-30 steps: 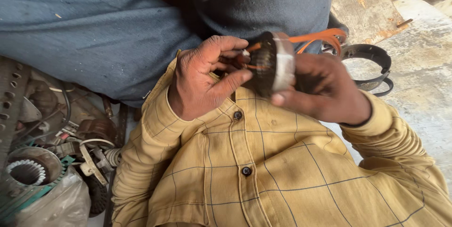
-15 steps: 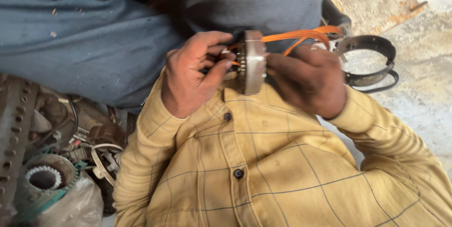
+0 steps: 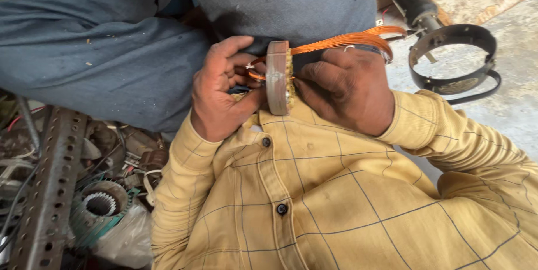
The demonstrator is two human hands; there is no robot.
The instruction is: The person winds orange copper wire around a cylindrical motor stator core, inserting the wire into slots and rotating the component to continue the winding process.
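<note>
The person's yellow checked shirt (image 3: 347, 208) fills the lower frame, with blue-grey trousers (image 3: 95, 51) above it. The right hand (image 3: 350, 93) and left hand (image 3: 224, 99) close on a round motor stator (image 3: 277, 78) from either side, just above the chest. The stator stands on edge, its flat faces turned left and right. Orange copper wire (image 3: 342, 40) loops away rightwards. A black ring clamp (image 3: 454, 60) lies on the floor nearby.

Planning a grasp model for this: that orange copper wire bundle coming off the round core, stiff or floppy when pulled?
Probably springy rather than limp: the copper wire bundle keeps a smooth arc in mid-air from the round core past the right hand. Its loose strands would likely splay or kink if pinched hard. The core looks dense, so it probably anchors the pull, with the left hand bracing it.
</note>
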